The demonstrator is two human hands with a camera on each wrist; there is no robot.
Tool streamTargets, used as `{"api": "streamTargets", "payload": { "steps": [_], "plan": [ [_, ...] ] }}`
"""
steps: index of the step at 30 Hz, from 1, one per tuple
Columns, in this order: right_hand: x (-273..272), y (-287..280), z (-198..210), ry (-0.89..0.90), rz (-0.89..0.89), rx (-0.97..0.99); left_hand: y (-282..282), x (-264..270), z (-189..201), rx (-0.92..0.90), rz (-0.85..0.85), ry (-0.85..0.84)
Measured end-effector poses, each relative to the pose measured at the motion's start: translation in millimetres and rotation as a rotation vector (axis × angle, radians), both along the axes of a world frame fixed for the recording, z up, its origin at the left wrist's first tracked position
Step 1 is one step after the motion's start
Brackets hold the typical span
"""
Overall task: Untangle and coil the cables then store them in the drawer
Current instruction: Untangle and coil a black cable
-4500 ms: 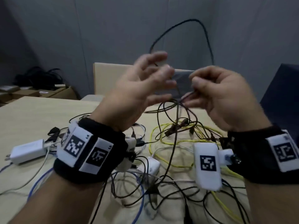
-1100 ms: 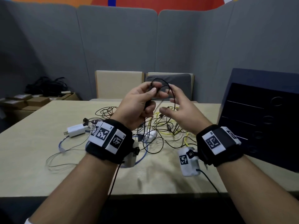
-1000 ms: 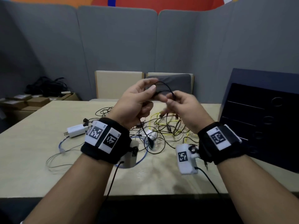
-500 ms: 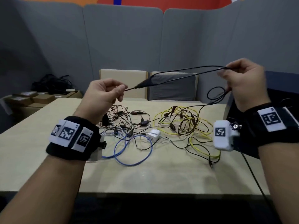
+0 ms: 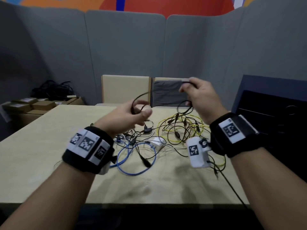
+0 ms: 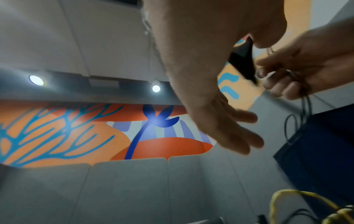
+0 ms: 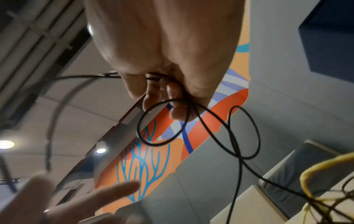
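Coiling one black cable (image 5: 139,99) in the air, above the tangle on the table (image 5: 41,143).

Right hand (image 5: 201,98) is closed on gathered loops, connector end poking out on top — likely the anchor for the coil. Left hand (image 5: 131,116) looks half open, fingers extended, the cable looping at its fingertips; firm grip or not, can't tell. Yellow cable (image 5: 191,128) and blue cable (image 5: 136,156) lie unsorted below. Dark cabinet (image 5: 269,103) on the right — probably the drawer.

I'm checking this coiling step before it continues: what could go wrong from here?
The black cable held by the right hand trails down into the tangled pile, so pulling may tighten knots or drag the yellow cable. The left hand holds its loop only loosely, so the coil could slip.
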State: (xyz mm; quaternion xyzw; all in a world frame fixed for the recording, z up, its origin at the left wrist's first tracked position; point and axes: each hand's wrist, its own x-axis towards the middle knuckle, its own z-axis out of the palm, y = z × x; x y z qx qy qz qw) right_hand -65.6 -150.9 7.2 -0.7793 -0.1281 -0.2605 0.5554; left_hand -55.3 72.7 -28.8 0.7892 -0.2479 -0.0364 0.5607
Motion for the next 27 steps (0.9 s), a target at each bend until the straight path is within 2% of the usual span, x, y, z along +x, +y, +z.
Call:
{"api": "streamTargets", "payload": {
  "steps": [3, 5, 8, 11, 14, 16, 18, 20, 22, 27],
  "plan": [
    [1, 11, -4, 0.050, 0.152, 0.080, -20, 0, -9, -0.248, -0.103, 0.089],
    [2, 1, -1, 0.076, 0.210, 0.194, -20, 4, -11, -0.420, -0.097, 0.147],
    [7, -28, 5, 0.045, 0.092, 0.259, -6, 10, -16, -0.445, -0.150, 0.193],
    [21, -53, 4, -0.012, -0.175, 0.137, 3, 11, -16, -0.392, -0.234, 0.215],
    [37, -61, -1, 0.089, -0.355, -0.091, -2, 15, -13, -0.446, -0.203, 0.232],
    [39, -53, -9, 0.229, -0.364, -0.385, -11, 20, -8, -0.446, -0.117, 0.207],
    [36, -34, -20, 0.234, -0.199, -0.564, -22, 26, -4, -0.377, -0.039, 0.135],
    [34, -11, -28, 0.171, -0.010, -0.527, -32, 32, 2, -0.284, 0.020, 0.039],
    [43, 3, -37, 0.094, 0.137, -0.402, -40, 43, 9, -0.197, 0.069, -0.060],
    [74, 2, -39, 0.024, 0.239, 0.027, -44, 75, 15, -0.067, 0.158, -0.177]
  ]
}}
